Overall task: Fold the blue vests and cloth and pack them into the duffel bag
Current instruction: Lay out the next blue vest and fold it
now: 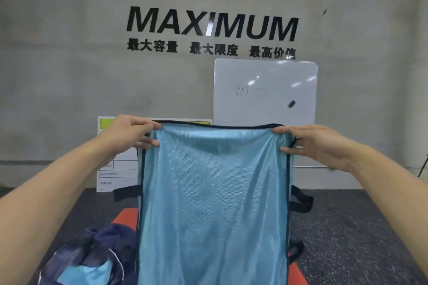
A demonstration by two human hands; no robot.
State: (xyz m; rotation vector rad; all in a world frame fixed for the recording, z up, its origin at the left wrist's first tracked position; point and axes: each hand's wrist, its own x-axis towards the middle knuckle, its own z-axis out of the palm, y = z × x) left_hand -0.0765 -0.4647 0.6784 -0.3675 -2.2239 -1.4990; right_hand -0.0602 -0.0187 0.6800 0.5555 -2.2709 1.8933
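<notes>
— Hanging there in mid-air, that light blue mesh vest with dark edge binding (213,192) fills the middle of the view, stretched flat between both hands. How do you reckon it handles?

— Featherweight and floppy, I'd say. Thin, see-through fabric, no stiffness at all, probably a touch slippery, so take it by the bound top corners, where it won't slide or stretch.

— That's where it's held now. The left hand (132,132) pinches the top left corner, fingers curled over the hem; the right hand (310,143) pinches the top right.

— And the rest drapes straight down from them, above the orange mat (126,214) on the floor.

— Down left, a dark navy duffel bag (92,252) sits below the left forearm, something light blue showing in it.
</notes>
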